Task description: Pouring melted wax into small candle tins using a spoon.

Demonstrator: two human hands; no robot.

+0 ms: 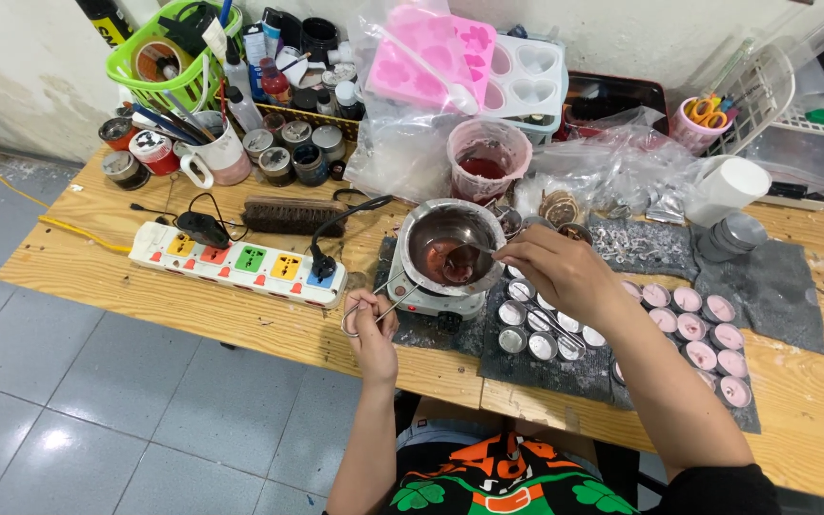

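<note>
Left hand [371,319] pinches the wire handle [381,305] of a small metal pot [450,246], centre frame, sitting on a little hot plate [431,300]. Right hand [555,267] grips a spoon [464,253] dipped in pink melted wax. Pot looks light but hot, the wax sloshy; the handle is the safe hold. Right of it, tin cups [689,329]: about ten filled pink, roughly eight empty. One power strip [238,259] at left.

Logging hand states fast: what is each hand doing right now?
Left hand: closed on the wire handle of the small metal pot.
Right hand: closed on a spoon dipped in the pot.
</note>
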